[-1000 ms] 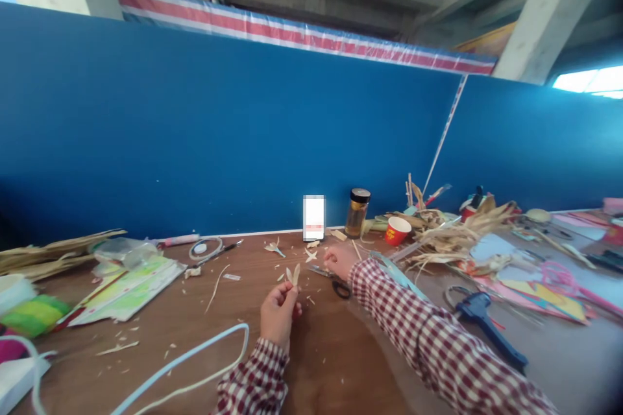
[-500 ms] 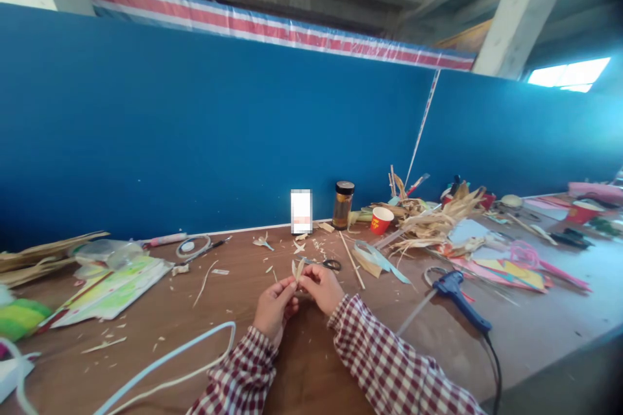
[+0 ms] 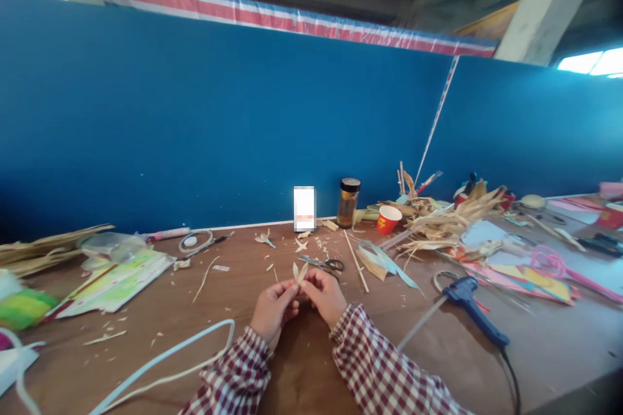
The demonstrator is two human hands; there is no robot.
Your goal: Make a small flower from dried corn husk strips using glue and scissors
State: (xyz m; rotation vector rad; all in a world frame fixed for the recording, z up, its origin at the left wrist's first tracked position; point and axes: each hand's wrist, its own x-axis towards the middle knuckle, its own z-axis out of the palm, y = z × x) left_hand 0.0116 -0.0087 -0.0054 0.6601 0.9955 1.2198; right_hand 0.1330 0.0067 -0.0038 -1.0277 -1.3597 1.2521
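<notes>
Pinched between the fingertips of both hands is a small pale corn husk piece (image 3: 300, 273), its pointed petal-like tips standing up and spread in a V. My left hand (image 3: 275, 308) grips its base from the left, thumb against fingers. From the right, my right hand (image 3: 324, 295) holds the same base, and its fingers partly hide the lower end. Just beyond the hands lie scissors (image 3: 333, 264) with dark handles. A small husk flower (image 3: 265, 240) rests farther back on the brown table (image 3: 228, 298).
A blue glue gun (image 3: 474, 308) with a cord lies at right. Behind it are a dried husk pile (image 3: 448, 220), a red paper cup (image 3: 389, 219) and a lidded jar (image 3: 349, 203). A pale blue tube (image 3: 170, 360) loops at front left. Husk scraps are scattered about.
The husk tips, close together before, now stand farther apart. Both hands keep their pinch at nearly the same spot. The view has shifted slightly.
</notes>
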